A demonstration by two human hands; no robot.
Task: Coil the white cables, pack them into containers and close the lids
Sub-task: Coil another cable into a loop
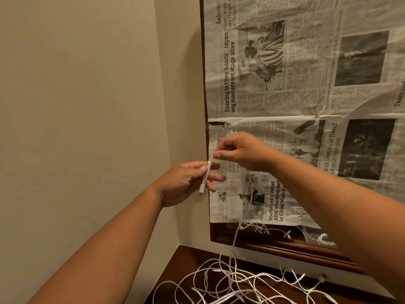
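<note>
A bare beige wall (76,106) fills the left side and meets a second wall at a corner, so there is open air to the left of both arms. In front of that corner the left hand (186,183) is raised. Its thumb presses one white cable (205,178) against its loosely spread fingers, and the plug end hangs just below them. Just above and to the right, the right hand (243,152) pinches the same cable between thumb and forefinger, with the other fingers curled in. From there the cable drops down in front of the newspaper (306,102), which covers a dark wooden frame (285,249) close behind the hands. Below, on the dark table (188,260) that butts against the wall corner, lies the loose tangle of cables (230,281), spreading rightward under the right forearm.
</note>
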